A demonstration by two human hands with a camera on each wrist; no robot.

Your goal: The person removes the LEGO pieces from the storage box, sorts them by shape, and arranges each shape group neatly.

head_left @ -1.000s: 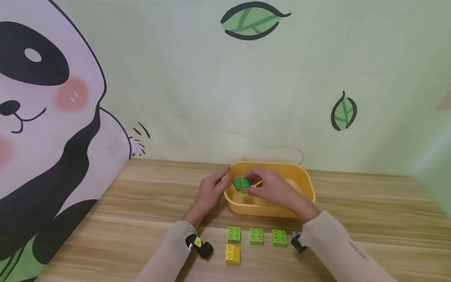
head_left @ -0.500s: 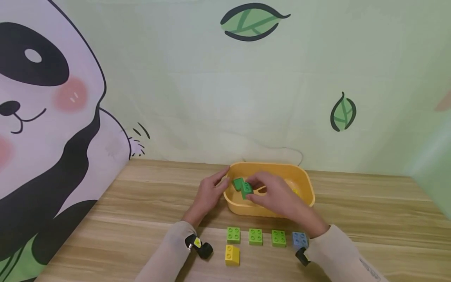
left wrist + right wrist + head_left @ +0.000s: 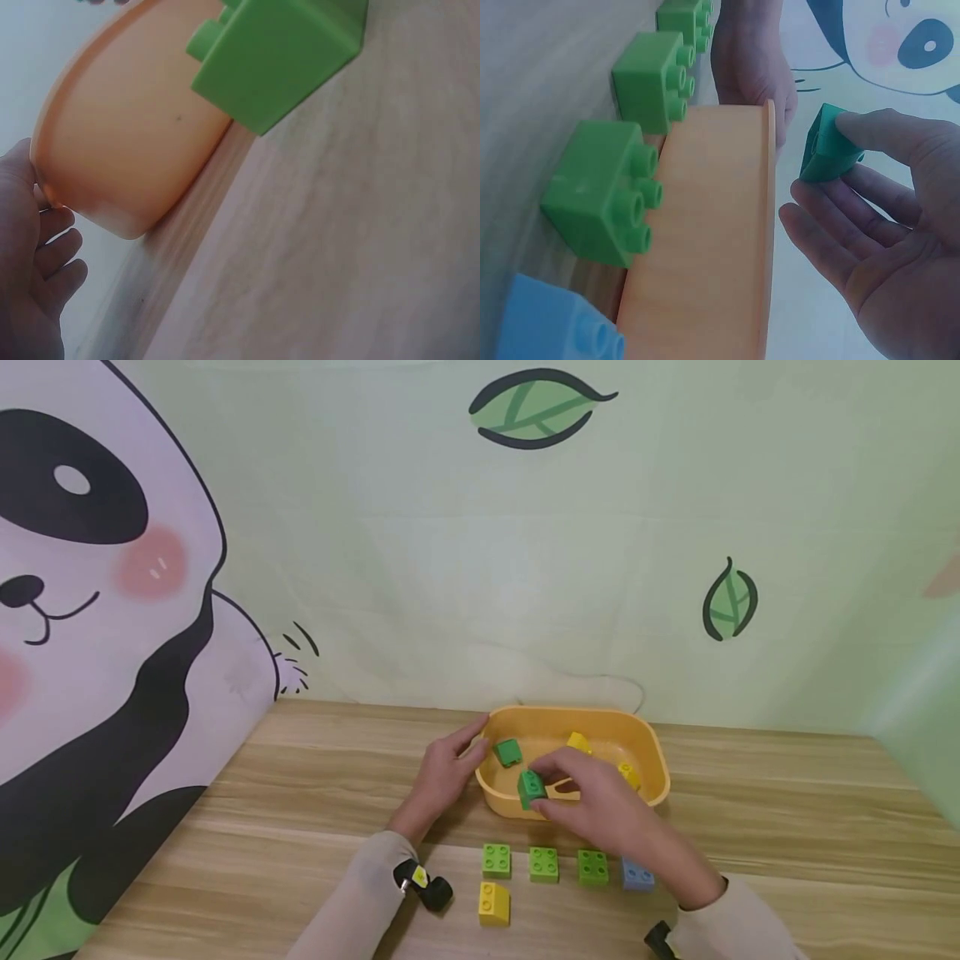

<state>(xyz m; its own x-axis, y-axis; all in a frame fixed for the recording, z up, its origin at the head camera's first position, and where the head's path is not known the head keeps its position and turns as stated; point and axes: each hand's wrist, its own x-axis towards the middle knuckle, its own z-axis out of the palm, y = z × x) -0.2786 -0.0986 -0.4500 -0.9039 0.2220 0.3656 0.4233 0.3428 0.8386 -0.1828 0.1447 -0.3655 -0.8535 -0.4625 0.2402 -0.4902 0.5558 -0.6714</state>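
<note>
My right hand pinches a dark green sloped brick between thumb and fingers, over the near side of the yellow tub. In the right wrist view this brick appears beyond the tub's rim, with the thumb on top. At the tub's left end, my left hand holds the rim; several of its fingers show beside the end wall in the left wrist view. Inside the tub lie another dark green brick and yellow bricks, one at the back and one at the right.
In front of the tub, three light green bricks and a blue brick form a row on the wooden table. A yellow sloped brick sits nearer, below the row's left end. A printed backdrop rises behind.
My right hand has lifted the dark green brick away from the other green one, toward the tub's near side and slightly right. Yellow bricks in the tub have come into view. My left hand stays put.
</note>
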